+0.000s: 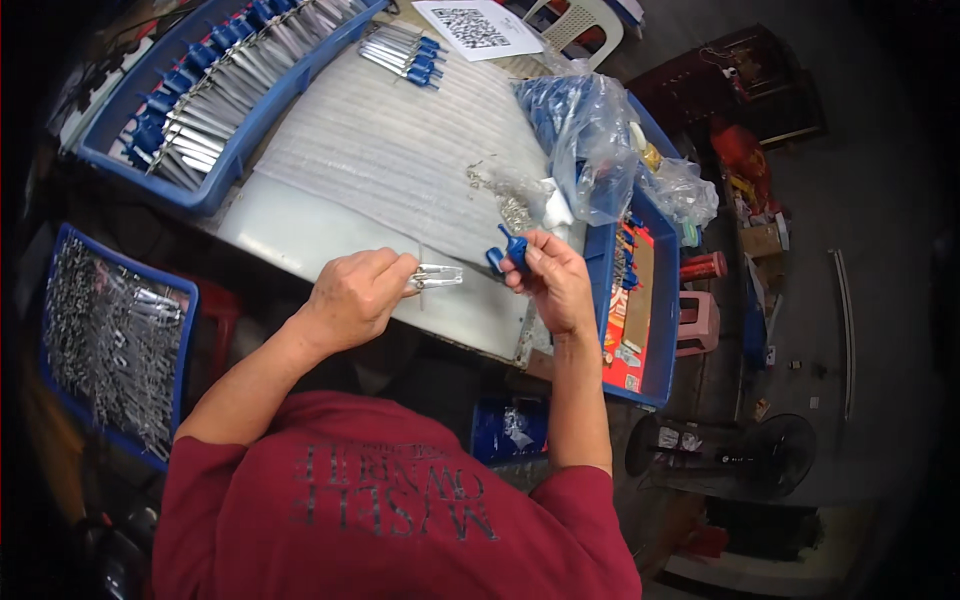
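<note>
L hand (355,295) pinches a metal clip (437,276), long side pointing right at the blue cap (512,250). R hand (550,275) grips that cap, just beside, above the desk (400,150).

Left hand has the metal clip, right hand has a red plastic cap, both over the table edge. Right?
Not quite: the plastic cap pinched in the right hand is blue, not red, as the head view shows. The rest holds: the left hand grips the metal clip, and both hands are over the near edge of the table.
</note>
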`<state>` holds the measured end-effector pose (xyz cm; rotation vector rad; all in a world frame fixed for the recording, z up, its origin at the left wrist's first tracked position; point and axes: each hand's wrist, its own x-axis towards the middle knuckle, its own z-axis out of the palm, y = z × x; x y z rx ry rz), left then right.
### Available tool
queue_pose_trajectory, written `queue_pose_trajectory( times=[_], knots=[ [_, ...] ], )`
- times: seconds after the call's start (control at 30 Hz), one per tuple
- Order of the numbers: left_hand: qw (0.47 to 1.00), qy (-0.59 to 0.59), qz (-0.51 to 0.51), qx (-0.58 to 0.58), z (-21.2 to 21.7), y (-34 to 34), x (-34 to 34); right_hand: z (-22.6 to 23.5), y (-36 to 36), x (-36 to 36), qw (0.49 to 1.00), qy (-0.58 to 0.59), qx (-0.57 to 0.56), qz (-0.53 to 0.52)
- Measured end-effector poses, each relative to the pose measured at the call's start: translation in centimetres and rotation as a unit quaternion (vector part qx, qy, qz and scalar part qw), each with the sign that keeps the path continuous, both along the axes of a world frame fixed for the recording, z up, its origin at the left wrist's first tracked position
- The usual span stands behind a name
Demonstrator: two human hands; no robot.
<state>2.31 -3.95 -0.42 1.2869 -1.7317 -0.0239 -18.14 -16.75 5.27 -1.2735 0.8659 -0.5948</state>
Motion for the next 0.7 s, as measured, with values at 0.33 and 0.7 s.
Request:
queue_pose_trajectory(
  times=[0.33, 0.7],
  knots=[
    [1.0, -0.01, 0.0, 0.015, 0.0, 1.6, 0.1, -2.6, 5.6, 1.8, 0.999, -0.028, 0.011, 0.039],
    [0.999, -0.034, -0.014, 0.029, -0.3, 2.7, -0.4, -3.9, 6.5, 1.8, 0.997, -0.029, -0.061, 0.033]
  ],
)
